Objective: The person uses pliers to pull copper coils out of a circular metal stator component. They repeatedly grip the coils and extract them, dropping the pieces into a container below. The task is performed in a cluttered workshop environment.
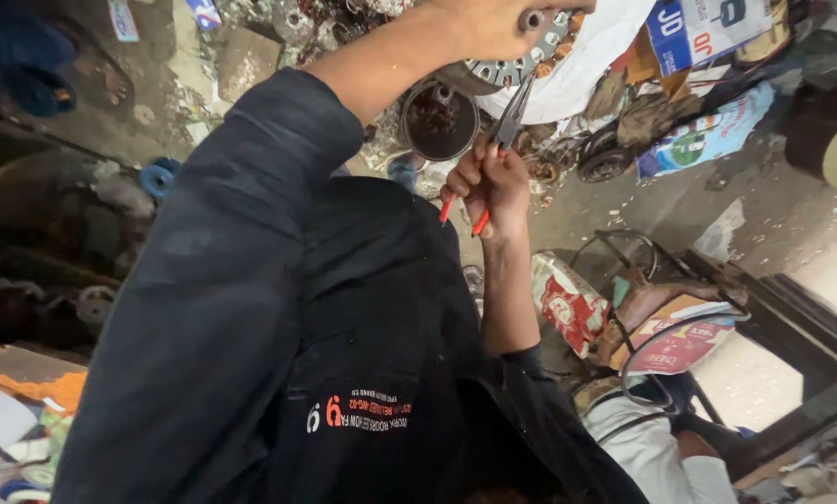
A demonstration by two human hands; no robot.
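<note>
Pliers, 1 pair w/ red grips, clenched in right hand; left hand clutches 1 motor stator.

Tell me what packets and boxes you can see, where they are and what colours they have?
Blue and white box: top right, leaning among the clutter.
Blue-green printed bag: right, below that box, crumpled flat.
Red and white packet: lower middle, crumpled.
Pink-red packet: lower right, under wire.
</note>
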